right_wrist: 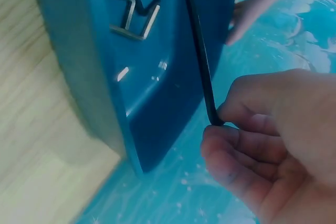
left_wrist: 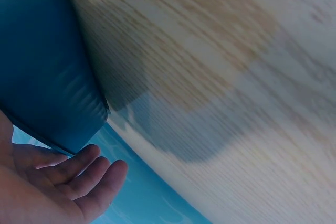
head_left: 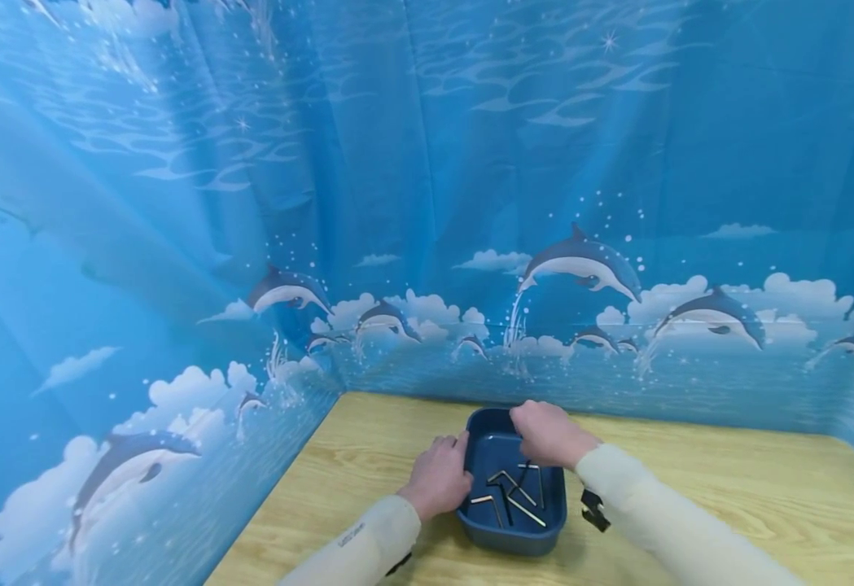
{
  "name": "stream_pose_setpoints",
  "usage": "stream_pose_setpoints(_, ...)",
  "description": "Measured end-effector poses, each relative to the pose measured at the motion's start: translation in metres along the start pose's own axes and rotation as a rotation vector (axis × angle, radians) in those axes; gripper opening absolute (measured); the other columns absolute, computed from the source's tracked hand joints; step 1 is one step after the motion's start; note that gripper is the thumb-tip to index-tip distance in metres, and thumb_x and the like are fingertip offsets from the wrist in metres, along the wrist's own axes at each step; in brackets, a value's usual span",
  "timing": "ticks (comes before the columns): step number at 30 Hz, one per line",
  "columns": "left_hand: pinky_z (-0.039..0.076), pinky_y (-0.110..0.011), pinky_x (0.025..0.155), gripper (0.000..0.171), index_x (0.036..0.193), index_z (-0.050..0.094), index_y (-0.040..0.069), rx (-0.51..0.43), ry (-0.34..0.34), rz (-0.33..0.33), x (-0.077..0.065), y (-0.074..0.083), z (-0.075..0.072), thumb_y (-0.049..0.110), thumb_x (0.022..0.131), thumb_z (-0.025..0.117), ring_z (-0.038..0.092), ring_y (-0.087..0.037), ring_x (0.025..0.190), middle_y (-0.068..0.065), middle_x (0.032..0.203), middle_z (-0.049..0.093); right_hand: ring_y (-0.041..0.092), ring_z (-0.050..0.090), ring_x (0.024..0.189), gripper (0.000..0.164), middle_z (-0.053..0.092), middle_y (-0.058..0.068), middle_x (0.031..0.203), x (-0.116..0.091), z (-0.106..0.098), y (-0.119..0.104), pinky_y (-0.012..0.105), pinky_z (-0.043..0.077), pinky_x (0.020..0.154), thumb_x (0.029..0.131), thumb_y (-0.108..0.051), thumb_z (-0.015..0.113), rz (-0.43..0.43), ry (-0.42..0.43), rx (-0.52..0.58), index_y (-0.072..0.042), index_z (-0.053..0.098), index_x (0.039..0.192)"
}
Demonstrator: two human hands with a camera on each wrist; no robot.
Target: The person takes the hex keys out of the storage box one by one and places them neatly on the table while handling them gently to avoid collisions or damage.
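Dolphin-printed backdrop [head_left: 434,203] borders the desk [head_left: 727,480] at 12 o'clock, viewed from where I stand behind the person. Desk surface extends to 9 and 3 o'clock of the blue tray [head_left: 510,541]. Left grip [head_left: 437,478] holds the tray's 9 o'clock edge, thumb inside, outer fingers slack. Right grip [head_left: 547,435], nearly closed, pinches a black L-shaped key [right_wrist: 202,59] over the tray's 1 o'clock side; other keys [head_left: 527,512] lie toward 6 o'clock.

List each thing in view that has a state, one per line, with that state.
Right hand: pinching the black key.
Left hand: holding the bin's side at the rim.
Black hex key: pinched near its bent end.
Other hex keys: scattered on the bin's floor, some crossing.
Blue bin: upright, uncovered, on the table.
Dolphin curtain: hanging, creased.
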State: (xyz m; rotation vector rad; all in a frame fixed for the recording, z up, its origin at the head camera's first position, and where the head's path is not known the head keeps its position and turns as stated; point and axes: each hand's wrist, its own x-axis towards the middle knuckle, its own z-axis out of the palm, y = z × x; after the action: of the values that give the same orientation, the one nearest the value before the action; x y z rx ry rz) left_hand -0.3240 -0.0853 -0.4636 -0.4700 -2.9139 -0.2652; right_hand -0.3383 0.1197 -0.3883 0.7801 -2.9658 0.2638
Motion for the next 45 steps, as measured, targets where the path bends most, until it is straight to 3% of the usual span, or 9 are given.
stream_pose_setpoints(3, 0.054, -0.047, 0.094, 0.063, 0.148, 0.049, 0.005, 0.002, 0.002, 0.004, 0.000, 0.000, 0.000, 0.022, 0.089, 0.067, 0.057, -0.030, 0.123, -0.014, 0.133, 0.061, 0.013, 0.024, 0.053, 0.023, 0.030, -0.004, 0.059, -0.012, -0.011, 0.005, 0.031, 0.024, 0.051, 0.083, 0.006, 0.062, -0.015, 0.022, 0.026, -0.012, 0.053, 0.073)
stream_pose_setpoints(7, 0.054, -0.047, 0.093, 0.063, 0.147, 0.049, 0.005, 0.006, 0.009, 0.008, 0.000, 0.001, -0.001, 0.021, 0.089, 0.067, 0.057, -0.029, 0.122, -0.014, 0.131, 0.062, 0.012, 0.018, 0.056, 0.031, 0.024, -0.005, 0.062, -0.028, -0.023, 0.015, 0.030, 0.019, 0.054, 0.080, 0.007, 0.059, -0.030, 0.054, 0.034, -0.016, 0.042, 0.069)
stream_pose_setpoints(14, 0.054, -0.046, 0.094, 0.063, 0.147, 0.049, 0.005, 0.014, 0.013, 0.013, 0.000, 0.000, -0.001, 0.022, 0.089, 0.066, 0.057, -0.029, 0.123, -0.014, 0.132, 0.062, 0.010, 0.021, 0.057, 0.033, 0.025, -0.007, 0.064, -0.052, -0.031, 0.033, 0.027, 0.019, 0.054, 0.078, 0.008, 0.059, -0.051, 0.122, 0.010, -0.018, 0.040, 0.068)
stream_pose_setpoints(19, 0.054, -0.047, 0.094, 0.063, 0.147, 0.050, 0.005, 0.016, 0.014, 0.008, 0.000, -0.001, 0.000, 0.023, 0.089, 0.066, 0.057, -0.029, 0.123, -0.014, 0.132, 0.062, 0.009, 0.024, 0.057, 0.029, 0.030, -0.008, 0.063, -0.063, -0.030, 0.042, 0.026, 0.022, 0.053, 0.076, 0.007, 0.060, -0.059, 0.112, -0.007, -0.016, 0.045, 0.068)
stream_pose_setpoints(24, 0.053, -0.046, 0.096, 0.062, 0.148, 0.049, 0.006, 0.018, 0.000, 0.000, 0.001, -0.001, 0.001, 0.024, 0.091, 0.066, 0.057, -0.029, 0.124, -0.013, 0.134, 0.061, 0.009, 0.032, 0.056, 0.028, 0.041, -0.006, 0.062, -0.070, -0.022, 0.051, 0.025, 0.028, 0.052, 0.074, 0.006, 0.063, -0.038, 0.085, -0.004, -0.016, 0.048, 0.069)
stream_pose_setpoints(32, 0.053, -0.046, 0.096, 0.062, 0.149, 0.048, 0.007, 0.018, -0.018, -0.015, 0.000, 0.002, 0.001, 0.025, 0.092, 0.066, 0.056, -0.028, 0.125, -0.013, 0.135, 0.061, 0.009, 0.022, 0.057, 0.036, 0.025, -0.008, 0.061, -0.076, 0.005, 0.070, 0.026, 0.019, 0.052, 0.066, 0.010, 0.061, -0.043, 0.072, -0.006, -0.018, 0.039, 0.063)
stream_pose_setpoints(38, 0.053, -0.046, 0.097, 0.063, 0.149, 0.048, 0.007, 0.025, -0.016, -0.023, 0.000, 0.002, 0.002, 0.025, 0.092, 0.066, 0.056, -0.028, 0.125, -0.012, 0.135, 0.061, 0.009, 0.031, 0.057, 0.032, 0.038, -0.006, 0.063, -0.077, 0.023, 0.080, 0.027, 0.028, 0.051, 0.064, 0.010, 0.063, -0.051, 0.058, -0.010, -0.016, 0.045, 0.065)
stream_pose_setpoints(45, 0.054, -0.046, 0.095, 0.063, 0.148, 0.048, 0.007, 0.030, 0.003, -0.010, -0.001, 0.002, 0.001, 0.025, 0.091, 0.066, 0.056, -0.028, 0.124, -0.013, 0.134, 0.061, 0.009, 0.034, 0.055, 0.031, 0.041, -0.007, 0.061, -0.074, 0.038, 0.088, 0.028, 0.031, 0.049, 0.064, 0.010, 0.062, -0.051, 0.048, -0.029, -0.016, 0.047, 0.063)
